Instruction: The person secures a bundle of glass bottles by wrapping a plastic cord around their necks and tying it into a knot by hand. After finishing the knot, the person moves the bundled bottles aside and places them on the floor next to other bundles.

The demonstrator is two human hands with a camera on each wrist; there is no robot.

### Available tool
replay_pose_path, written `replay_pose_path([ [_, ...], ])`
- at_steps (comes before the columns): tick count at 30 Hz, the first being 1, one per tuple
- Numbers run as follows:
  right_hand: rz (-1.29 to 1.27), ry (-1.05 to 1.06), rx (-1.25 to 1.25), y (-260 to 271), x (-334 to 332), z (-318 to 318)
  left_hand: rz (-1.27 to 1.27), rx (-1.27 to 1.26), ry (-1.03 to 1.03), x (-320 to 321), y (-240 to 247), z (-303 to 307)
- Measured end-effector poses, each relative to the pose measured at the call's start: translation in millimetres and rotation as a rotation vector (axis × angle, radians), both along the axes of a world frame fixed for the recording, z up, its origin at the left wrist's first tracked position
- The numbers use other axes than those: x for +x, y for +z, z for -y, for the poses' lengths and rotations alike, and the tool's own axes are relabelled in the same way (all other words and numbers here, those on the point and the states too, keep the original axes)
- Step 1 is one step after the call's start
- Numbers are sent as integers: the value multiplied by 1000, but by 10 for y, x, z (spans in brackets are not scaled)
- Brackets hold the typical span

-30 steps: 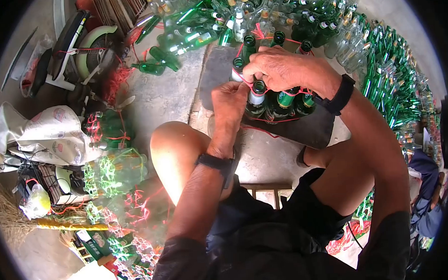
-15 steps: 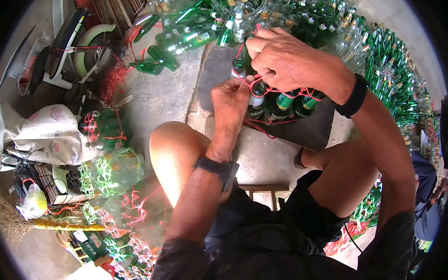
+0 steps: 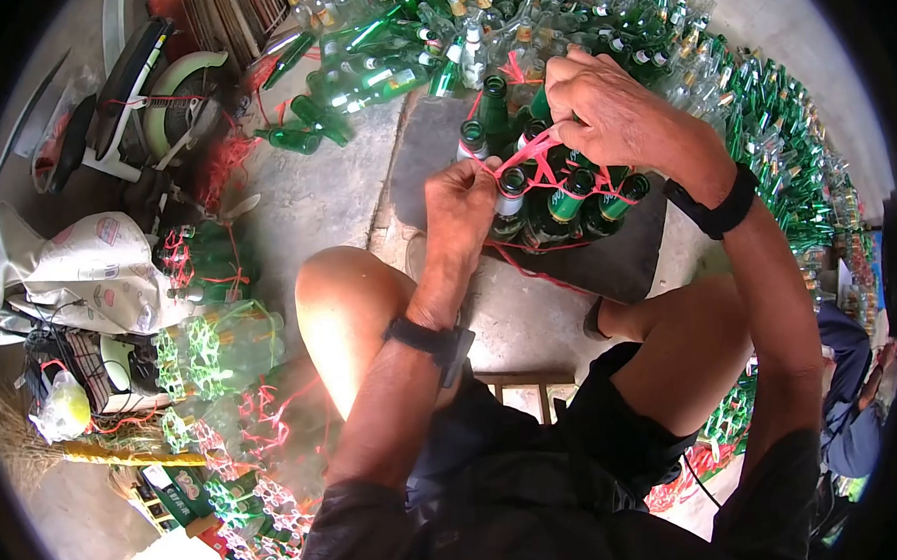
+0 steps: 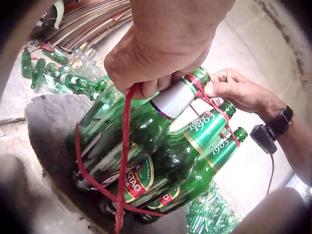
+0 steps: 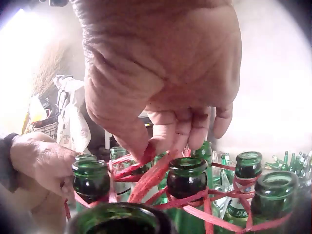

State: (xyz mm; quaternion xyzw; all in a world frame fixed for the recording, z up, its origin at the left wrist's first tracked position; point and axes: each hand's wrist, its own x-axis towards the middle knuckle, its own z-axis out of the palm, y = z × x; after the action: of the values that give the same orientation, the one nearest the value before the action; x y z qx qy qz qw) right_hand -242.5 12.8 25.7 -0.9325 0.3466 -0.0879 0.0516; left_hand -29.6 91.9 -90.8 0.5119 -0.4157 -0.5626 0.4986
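Note:
A bundle of upright green bottles (image 3: pixel 565 203) stands on a dark stone slab (image 3: pixel 623 257), with red string (image 3: pixel 525 155) wound round the necks. My left hand (image 3: pixel 472 179) pinches the string beside a foil-wrapped neck at the bundle's near-left corner. In the left wrist view my left hand (image 4: pixel 146 83) grips the red string (image 4: pixel 126 146), which runs down round the bottles (image 4: pixel 165 156). My right hand (image 3: pixel 567 125) pulls a strand taut over the far bottles. In the right wrist view my right hand (image 5: pixel 165 146) pinches the string (image 5: pixel 148 180) above the open bottle mouths (image 5: pixel 187 176).
A large heap of green and clear bottles (image 3: pixel 762 116) fills the back and right. Tied bottle bundles (image 3: pixel 221 345), a white sack (image 3: pixel 98 270) and a broom (image 3: pixel 85 446) lie at the left. My bare knees flank the slab. Another person (image 3: pixel 848 383) sits at the right edge.
My right hand has moved up and to the right across the bottle tops, drawing the red string taut. My left hand has stayed at the near-left bottle neck.

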Motion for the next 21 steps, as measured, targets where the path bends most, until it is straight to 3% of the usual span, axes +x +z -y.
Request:
replay_pose_path([
  [14, 15, -63, -19, -246, 110, 179, 3, 4, -15, -23, -5, -4],
  [16, 32, -23, -130, -306, 133, 191, -20, 8, -3, -25, 3, -4],
  [21, -26, -58, -17, -256, 120, 218, -9, 32, 68, 10, 135, -33],
])
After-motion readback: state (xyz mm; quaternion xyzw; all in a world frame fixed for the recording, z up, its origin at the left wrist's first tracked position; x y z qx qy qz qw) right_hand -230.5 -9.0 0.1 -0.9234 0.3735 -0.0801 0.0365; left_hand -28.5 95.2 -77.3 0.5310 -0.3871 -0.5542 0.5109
